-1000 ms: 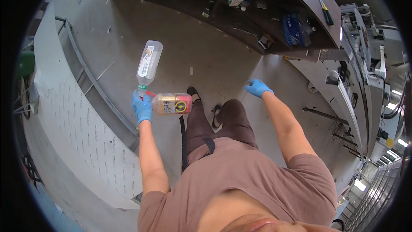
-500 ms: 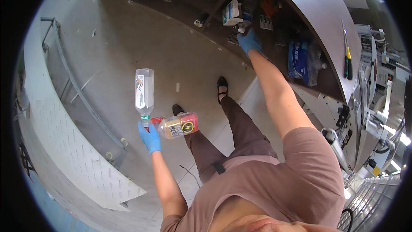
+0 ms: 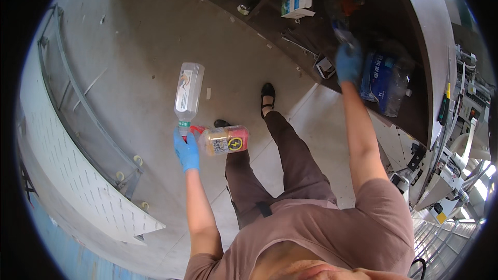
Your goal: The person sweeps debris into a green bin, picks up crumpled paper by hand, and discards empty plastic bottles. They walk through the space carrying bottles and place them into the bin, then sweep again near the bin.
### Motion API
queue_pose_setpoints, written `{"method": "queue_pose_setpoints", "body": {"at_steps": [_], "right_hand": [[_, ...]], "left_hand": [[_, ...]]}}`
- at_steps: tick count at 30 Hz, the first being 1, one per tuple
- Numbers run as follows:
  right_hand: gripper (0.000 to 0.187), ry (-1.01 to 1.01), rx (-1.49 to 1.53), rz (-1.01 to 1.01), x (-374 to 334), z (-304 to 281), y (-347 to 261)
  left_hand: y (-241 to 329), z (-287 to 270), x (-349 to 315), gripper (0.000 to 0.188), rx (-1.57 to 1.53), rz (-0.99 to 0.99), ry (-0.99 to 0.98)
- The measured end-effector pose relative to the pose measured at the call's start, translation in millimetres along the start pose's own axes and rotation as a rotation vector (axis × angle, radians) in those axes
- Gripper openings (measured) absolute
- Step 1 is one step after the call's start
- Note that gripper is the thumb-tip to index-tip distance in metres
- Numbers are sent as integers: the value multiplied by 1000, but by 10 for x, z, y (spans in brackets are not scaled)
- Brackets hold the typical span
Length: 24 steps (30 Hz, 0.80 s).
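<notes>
Downward from the head camera, the left hand (image 3: 188, 153), in a blue glove, grasps two plastic bottles by their neck ends. One is a clear bottle (image 3: 188, 91) with a white label and a green band at its neck, its base pointing away from the body. The other, a yellow-and-red labelled bottle (image 3: 224, 141) with a lightning-bolt emblem, lies sideways from the fingers toward the right, above the person's legs.

The right hand (image 3: 348, 63), gloved alike, is inside a dark brown shelf unit (image 3: 413, 15), its fingers around a see-through plastic bottle (image 3: 342, 33); motion blur smears both, so the exact finger placement cannot be told.

Just right of this hand sits a blue-labelled clear package (image 3: 378, 83). A white-and-blue carton (image 3: 296, 1) lies farther left on the shelf, and an orange-red item (image 3: 351, 1), too dim to identify, is beyond the fingers. A long hand tool (image 3: 444, 105) with a yellow-and-black handle rests on top of the unit. At far left a white perforated board (image 3: 78, 168) stands beside a metal frame (image 3: 78, 91).
</notes>
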State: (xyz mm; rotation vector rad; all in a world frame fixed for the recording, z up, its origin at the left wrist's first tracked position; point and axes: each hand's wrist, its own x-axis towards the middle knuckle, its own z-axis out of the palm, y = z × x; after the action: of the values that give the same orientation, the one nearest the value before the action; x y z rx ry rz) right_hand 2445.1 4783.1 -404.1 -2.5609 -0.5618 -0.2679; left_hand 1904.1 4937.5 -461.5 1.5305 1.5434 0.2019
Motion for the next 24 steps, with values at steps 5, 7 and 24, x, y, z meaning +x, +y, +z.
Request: {"method": "queue_pose_setpoints", "body": {"at_steps": [5, 7, 24], "right_hand": [[27, -126, -38, -175, -578, -1073, 90], [26, -202, -164, -233, -771, -924, 227], [42, -586, -846, 309, 60, 2393, 3723]], "left_hand": [[60, 437, 520, 38, -19, 10, -30], [-82, 668, 735, 38, -24, 48, -16], [-1855, 2116, 2652, 48, 112, 218, 127]]}}
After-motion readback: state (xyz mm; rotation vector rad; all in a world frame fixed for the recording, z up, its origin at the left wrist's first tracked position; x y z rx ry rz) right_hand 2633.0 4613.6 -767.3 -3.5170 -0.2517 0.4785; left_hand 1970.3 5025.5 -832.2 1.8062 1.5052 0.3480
